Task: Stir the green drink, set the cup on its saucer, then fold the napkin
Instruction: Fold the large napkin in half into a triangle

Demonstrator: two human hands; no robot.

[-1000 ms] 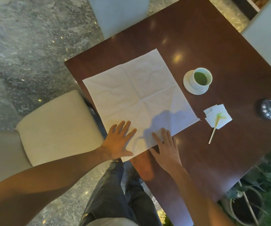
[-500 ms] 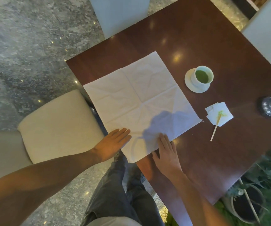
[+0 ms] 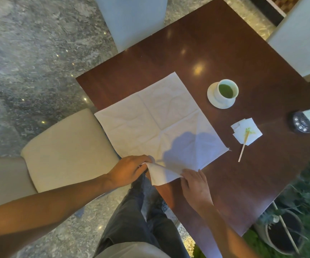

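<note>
While the big white napkin (image 3: 161,127) lies spread open on the near left part of the dark table (image 3: 243,53), its near corner hangs off the table edge, and that corner is where the work is. The left hand (image 3: 130,172) pinches the napkin edge on the left side of that corner, and the right hand (image 3: 195,185) pinches the edge on the right side, so both hands are grasping the cloth and the corner is lifted a little. I think this is the start of the first fold. To do it well, both hands should lift together, carry the near part over to the far side, line up the edges, and then press the crease flat. Pulling too hard could drag the whole napkin toward the person. The cup (image 3: 225,90) with the green drink stands on its saucer (image 3: 211,95), far to the right and well apart from the napkin, so that step looks done. Nearer on the right, a stir stick (image 3: 242,149) rests with its tip on a small stained paper (image 3: 247,132). I count one napkin, one cup, one saucer, one stick, one little pile of small paper and two hands. A dark gadget with buttons (image 3: 301,123) sits at the right edge of the table.
</note>
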